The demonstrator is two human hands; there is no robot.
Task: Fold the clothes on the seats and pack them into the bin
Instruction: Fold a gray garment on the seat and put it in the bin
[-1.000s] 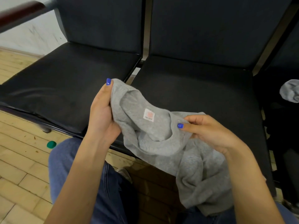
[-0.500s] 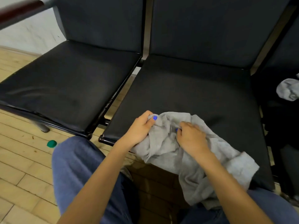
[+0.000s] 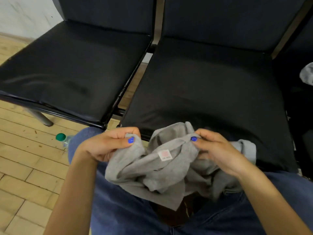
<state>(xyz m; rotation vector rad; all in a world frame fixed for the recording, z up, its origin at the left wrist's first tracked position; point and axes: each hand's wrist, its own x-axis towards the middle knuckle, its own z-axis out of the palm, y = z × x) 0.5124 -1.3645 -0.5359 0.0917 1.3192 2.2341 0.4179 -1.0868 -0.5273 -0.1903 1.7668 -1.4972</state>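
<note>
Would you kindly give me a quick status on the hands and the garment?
Left hand and right hand both pinching the grey shirt at the collar. Shirt bunched over the lap, unfolded. Seat ahead bare; bin not in view.

Looks to me like a waiting room or hallway in some public building, not a home. I've got a row of black padded vinyl seats (image 3: 71, 72) joined on a shared dark metal frame (image 3: 118, 97), bench-style, with a round metal leg (image 3: 40, 117) going down to the floor. Underfoot there's worn light wood parquet flooring (image 3: 22, 160), and a scuffed whitish wall (image 3: 25, 16) behind. A green-capped clear plastic bottle (image 3: 63, 139) is lying on the floor.
</note>
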